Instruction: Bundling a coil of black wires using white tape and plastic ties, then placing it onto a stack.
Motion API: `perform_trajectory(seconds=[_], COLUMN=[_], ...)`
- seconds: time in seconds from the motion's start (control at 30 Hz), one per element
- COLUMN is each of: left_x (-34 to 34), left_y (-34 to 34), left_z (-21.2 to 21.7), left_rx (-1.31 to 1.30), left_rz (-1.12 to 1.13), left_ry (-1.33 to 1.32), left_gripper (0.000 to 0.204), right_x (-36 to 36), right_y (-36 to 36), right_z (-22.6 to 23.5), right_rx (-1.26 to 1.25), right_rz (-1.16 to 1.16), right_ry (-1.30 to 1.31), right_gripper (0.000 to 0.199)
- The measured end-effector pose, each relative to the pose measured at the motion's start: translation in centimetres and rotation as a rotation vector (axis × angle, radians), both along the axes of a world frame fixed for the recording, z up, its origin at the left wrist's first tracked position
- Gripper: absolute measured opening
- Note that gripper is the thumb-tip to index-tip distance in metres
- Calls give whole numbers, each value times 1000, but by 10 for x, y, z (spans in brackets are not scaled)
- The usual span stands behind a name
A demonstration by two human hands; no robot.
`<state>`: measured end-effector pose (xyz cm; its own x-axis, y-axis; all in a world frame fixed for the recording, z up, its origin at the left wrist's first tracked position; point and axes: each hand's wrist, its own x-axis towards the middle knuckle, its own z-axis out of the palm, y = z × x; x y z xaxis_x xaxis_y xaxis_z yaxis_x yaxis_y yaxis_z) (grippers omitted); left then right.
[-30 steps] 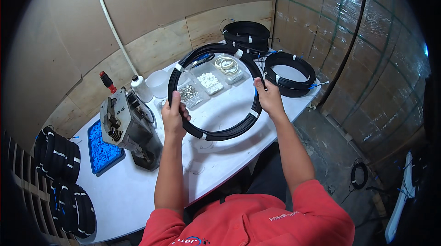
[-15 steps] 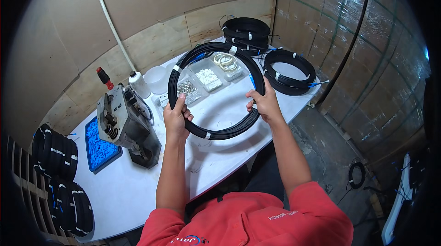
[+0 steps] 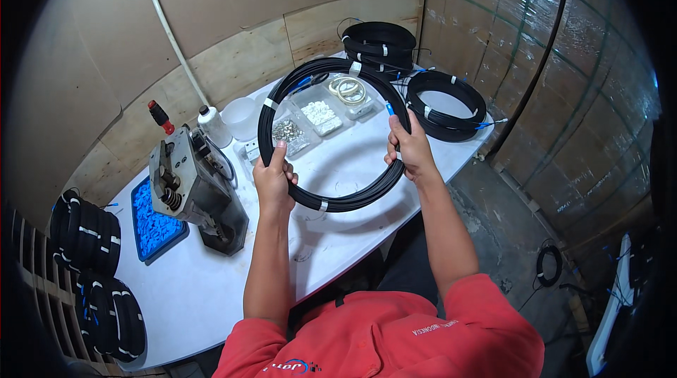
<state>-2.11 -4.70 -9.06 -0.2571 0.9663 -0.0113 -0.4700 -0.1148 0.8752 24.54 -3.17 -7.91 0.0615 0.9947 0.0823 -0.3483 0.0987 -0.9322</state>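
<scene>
A large coil of black cable (image 3: 347, 203), bound with short white ties, is held up above the white table. My left hand (image 3: 276, 179) wraps round its left side, thumb on top. On the right side my right hand (image 3: 411, 147) is closed round the coil, with the thumb near a blue connector (image 3: 390, 108) on the inner edge. Through the ring show clear plastic boxes: one of small metal parts (image 3: 288, 134), one of white pieces (image 3: 321, 118) and one of cream-coloured rings (image 3: 347, 89).
A metal hand press (image 3: 204, 194) stands at the left beside a blue tray (image 3: 156, 226) of small blue parts. Behind are a white bottle (image 3: 214, 126) and a round tub (image 3: 240, 119). More cable coils lie at the back right (image 3: 446, 106) and far left (image 3: 84, 230).
My right hand has shifted on the coil, its thumb now pointing up by the blue connector. The coil has turned slightly and stays held in both hands.
</scene>
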Motion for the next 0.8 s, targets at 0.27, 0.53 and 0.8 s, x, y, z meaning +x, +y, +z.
perform_trajectory(seconds=[0.27, 0.53, 0.8], left_x=[-2, 1, 2], left_y=[-9, -2, -3], left_z=[6, 10, 14], left_rx=[-5, 8, 35], left_rz=[37, 0, 81], left_ry=[-35, -170, -198], left_gripper=[29, 27, 24], right_x=[8, 6, -24], right_y=[-1, 11, -8], right_z=[-4, -52, -54], right_rx=[-49, 123, -40], right_rz=[225, 439, 260], right_ry=[103, 644, 410], right_gripper=[52, 81, 90])
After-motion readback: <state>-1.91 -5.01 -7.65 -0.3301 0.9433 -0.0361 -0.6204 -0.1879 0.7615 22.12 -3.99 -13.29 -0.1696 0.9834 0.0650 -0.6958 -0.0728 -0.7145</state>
